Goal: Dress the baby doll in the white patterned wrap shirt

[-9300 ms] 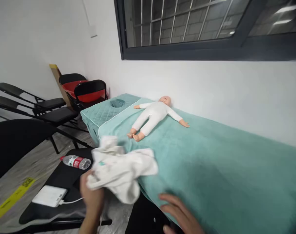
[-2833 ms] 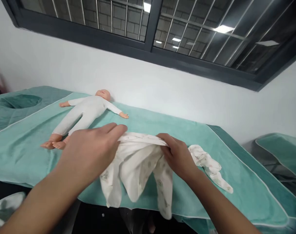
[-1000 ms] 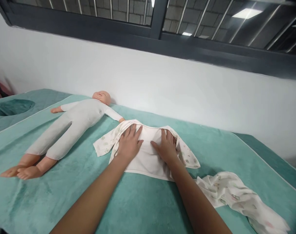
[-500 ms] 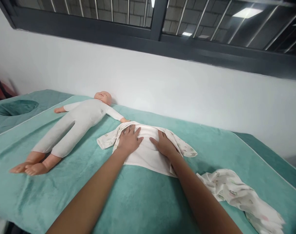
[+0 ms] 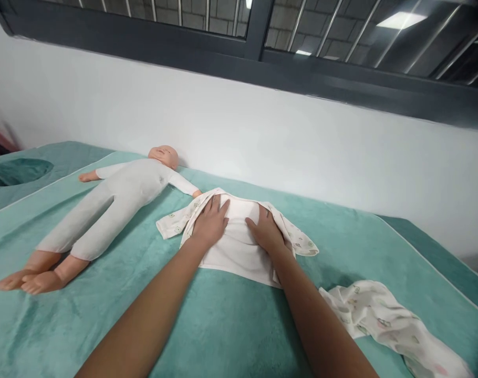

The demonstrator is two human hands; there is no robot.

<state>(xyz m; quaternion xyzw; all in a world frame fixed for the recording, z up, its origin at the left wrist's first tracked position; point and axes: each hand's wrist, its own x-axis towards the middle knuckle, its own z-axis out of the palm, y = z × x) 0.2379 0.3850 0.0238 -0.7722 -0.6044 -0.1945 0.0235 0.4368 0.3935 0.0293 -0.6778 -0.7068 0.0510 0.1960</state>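
Here both hands press garment, towel open around.

A long bed covered in soft teal terry cloth with pale piping runs beside the white wall. On it lie a baby doll in a white bodysuit on its back, a spread white printed baby garment, and a crumpled white printed cloth near the right edge.
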